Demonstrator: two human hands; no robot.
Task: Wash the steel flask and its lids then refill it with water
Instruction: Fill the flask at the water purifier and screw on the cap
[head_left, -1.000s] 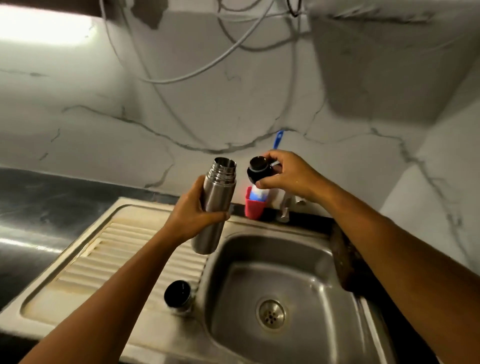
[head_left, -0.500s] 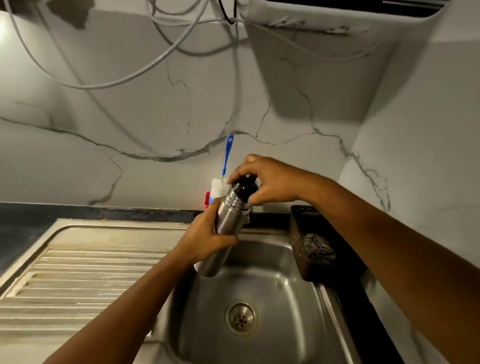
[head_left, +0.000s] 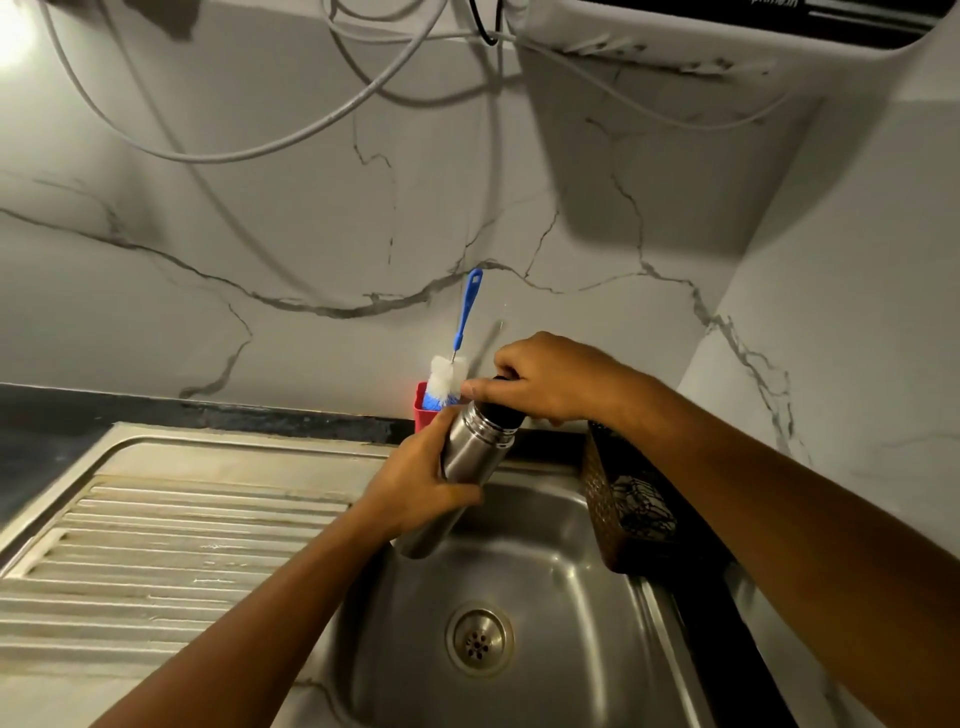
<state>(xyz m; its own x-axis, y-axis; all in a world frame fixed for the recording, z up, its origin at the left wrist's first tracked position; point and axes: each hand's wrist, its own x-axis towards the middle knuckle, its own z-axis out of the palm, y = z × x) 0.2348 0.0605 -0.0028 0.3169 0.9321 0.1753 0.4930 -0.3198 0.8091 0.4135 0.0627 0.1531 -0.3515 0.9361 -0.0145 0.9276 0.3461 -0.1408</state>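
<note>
steel flask in left hand, right hand clasping its black lid

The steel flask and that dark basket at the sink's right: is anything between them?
No. In the head view, only bare sink rim and basin separate the steel flask from the dark basket; the right hand reaches over above.

basin open below | basket crowds rt rim | brush cup behind, prob. clear
</note>
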